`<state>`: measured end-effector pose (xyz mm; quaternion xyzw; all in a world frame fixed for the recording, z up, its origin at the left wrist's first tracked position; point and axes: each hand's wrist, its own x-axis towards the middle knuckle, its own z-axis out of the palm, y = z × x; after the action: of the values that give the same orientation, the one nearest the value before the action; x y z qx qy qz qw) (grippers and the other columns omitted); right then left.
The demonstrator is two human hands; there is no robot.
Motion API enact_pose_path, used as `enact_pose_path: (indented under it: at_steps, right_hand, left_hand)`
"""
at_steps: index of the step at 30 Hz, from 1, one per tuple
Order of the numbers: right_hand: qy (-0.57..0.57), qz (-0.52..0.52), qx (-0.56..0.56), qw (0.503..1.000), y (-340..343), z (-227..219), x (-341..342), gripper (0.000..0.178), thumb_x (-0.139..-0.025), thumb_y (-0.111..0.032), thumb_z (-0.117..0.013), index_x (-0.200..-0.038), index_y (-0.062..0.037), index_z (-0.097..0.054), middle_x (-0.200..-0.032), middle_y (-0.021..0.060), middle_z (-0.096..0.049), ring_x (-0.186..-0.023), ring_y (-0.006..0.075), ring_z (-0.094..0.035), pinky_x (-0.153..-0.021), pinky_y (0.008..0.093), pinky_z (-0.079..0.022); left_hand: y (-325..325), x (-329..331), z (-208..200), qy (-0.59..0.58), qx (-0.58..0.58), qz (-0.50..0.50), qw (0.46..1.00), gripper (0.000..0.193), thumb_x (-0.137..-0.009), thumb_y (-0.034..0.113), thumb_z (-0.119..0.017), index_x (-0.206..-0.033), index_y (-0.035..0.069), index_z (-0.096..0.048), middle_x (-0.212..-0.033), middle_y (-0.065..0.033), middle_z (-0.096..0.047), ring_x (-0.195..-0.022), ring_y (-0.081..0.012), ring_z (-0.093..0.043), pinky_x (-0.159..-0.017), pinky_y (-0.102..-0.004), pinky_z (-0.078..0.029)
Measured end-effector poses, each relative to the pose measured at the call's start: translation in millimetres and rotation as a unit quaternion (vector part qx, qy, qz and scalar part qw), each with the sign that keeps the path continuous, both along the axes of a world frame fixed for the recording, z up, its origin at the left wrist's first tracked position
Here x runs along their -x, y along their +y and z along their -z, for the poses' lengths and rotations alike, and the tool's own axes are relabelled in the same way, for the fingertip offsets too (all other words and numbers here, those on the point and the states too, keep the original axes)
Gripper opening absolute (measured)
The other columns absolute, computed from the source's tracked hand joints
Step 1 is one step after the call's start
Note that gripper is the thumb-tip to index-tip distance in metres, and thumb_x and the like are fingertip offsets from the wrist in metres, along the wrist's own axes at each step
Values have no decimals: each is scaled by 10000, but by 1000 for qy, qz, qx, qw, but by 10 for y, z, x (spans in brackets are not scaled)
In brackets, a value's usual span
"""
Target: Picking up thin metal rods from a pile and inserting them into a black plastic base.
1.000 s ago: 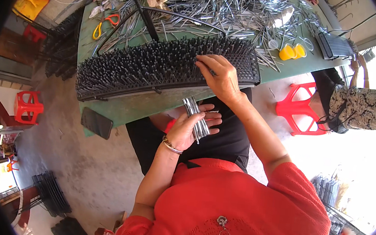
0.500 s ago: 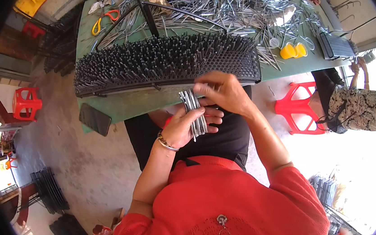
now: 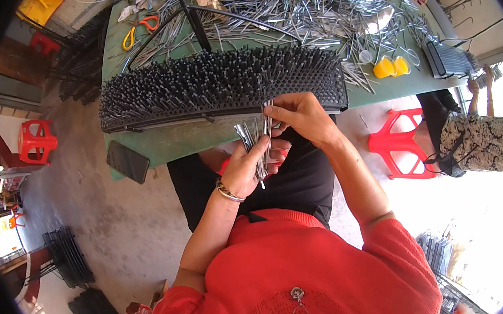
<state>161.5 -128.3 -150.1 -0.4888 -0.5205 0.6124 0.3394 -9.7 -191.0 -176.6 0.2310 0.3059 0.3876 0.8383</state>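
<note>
A bundle of thin, silvery metal rods (image 3: 245, 134) lies across my left hand (image 3: 243, 169), thumb pressed on top. My right hand (image 3: 305, 118) is closed in a pinch on the upper end of a few rods (image 3: 267, 116) standing up from that bundle. How many it pinches I cannot make out. Just beyond both hands is a long black perforated rack (image 3: 209, 92). Dark rods stand upright in most of its holes; towards its right end, bare holes show.
The green table (image 3: 171, 143) carries a heap of loose rods (image 3: 266, 4), orange-and-yellow scissors (image 3: 138, 30), yellow cups (image 3: 391, 66) and a dark phone (image 3: 128, 161). A black metal frame (image 3: 193, 12) rises behind the rack. At the right, another person (image 3: 486, 143) works beside a red stool (image 3: 395, 140).
My right hand has come down and closed on rods at the bundle's upper end. The bundle in my left hand has fanned out slightly and moved a little left.
</note>
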Motion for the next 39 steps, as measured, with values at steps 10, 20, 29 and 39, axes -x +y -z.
enact_pose_path:
  at_steps: [10,20,29,39]
  right_hand:
    - [21,60,-87,994,96,-150,57,244,-906,-163,-601,-1041,39,-620,-841,45,-660,-748,67,-593,-669,219,-487]
    - [-129,113,-313,934,291,-53,239,187,-868,-97,-632,-1026,2,-631,-858,84,-665,-757,117,-624,-684,256,-490]
    - [-157,141,-390,897,220,-125,277,177,-829,-62,-651,-997,-9,-642,-815,105,-651,-707,166,-635,-613,279,-490]
    - [-220,83,-502,832,312,61,311,234,-803,-56,-665,-1034,-36,-635,-840,97,-637,-708,237,-612,-633,322,-490]
  left_hand:
    - [-34,100,152,29,48,-87,995,281,-964,242,-497,-1156,40,-532,-969,-99,-660,-676,-93,-611,-513,-210,-470]
    - [-71,125,199,47,43,-77,995,276,-952,243,-529,-1159,61,-545,-877,-36,-636,-651,-64,-561,-509,-192,-434]
    - [-59,138,191,39,45,-69,996,257,-957,241,-520,-1144,67,-553,-879,-36,-647,-659,-52,-551,-513,-191,-425]
    - [-54,108,152,44,44,-57,996,260,-959,241,-515,-1137,54,-550,-864,-41,-648,-647,-50,-539,-497,-185,-422]
